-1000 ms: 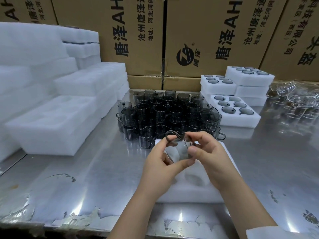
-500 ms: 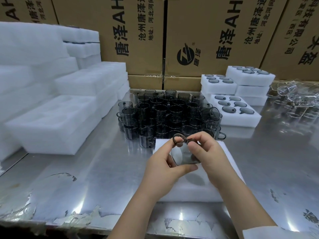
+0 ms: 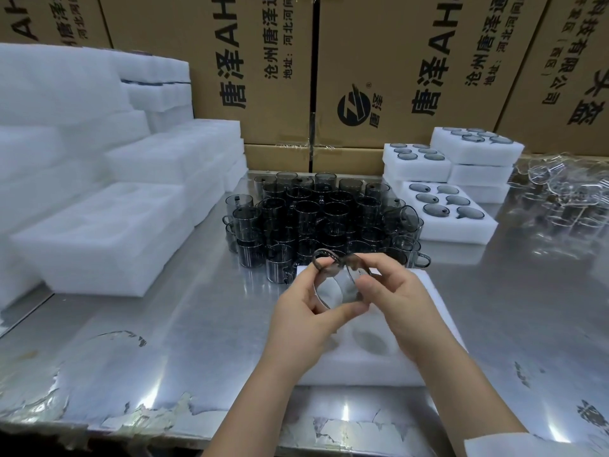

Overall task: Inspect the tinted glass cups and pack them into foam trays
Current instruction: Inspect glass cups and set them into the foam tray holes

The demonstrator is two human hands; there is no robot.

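From the head camera, you held one smoke-grey tinted glass cup (image 3: 339, 286) between both hands, above the far part of a white foam tray (image 3: 362, 371) that lay flat on the scuffed steel table (image 3: 197, 324) in front of you. The cup was tilted, with its loop handle at the upper left. Your left hand (image 3: 306, 319) gripped it with the thumb under the glass wall and the forefinger curled up by the handle. Your right hand (image 3: 400, 301) pinched the other side, thumb against the wall and fingers bent over the rim. One round pocket of the tray showed just below your hands.

Just beyond the tray stood a tight cluster of dark tinted glass cups with handles (image 3: 316, 219), most upright, some stacked. Right of the cluster lay a white foam tray with six tinted cups seated in its pockets (image 3: 461, 232), and behind it two stacks of like trays (image 3: 478, 173) with cups in the top ones. Further right, clear glass pieces (image 3: 566, 199) lay in a heap, too blurred to tell apart. On your left rose stacks of bare white foam trays (image 3: 99, 245). Brown cardboard boxes with black print (image 3: 395, 61) walled the back of the table
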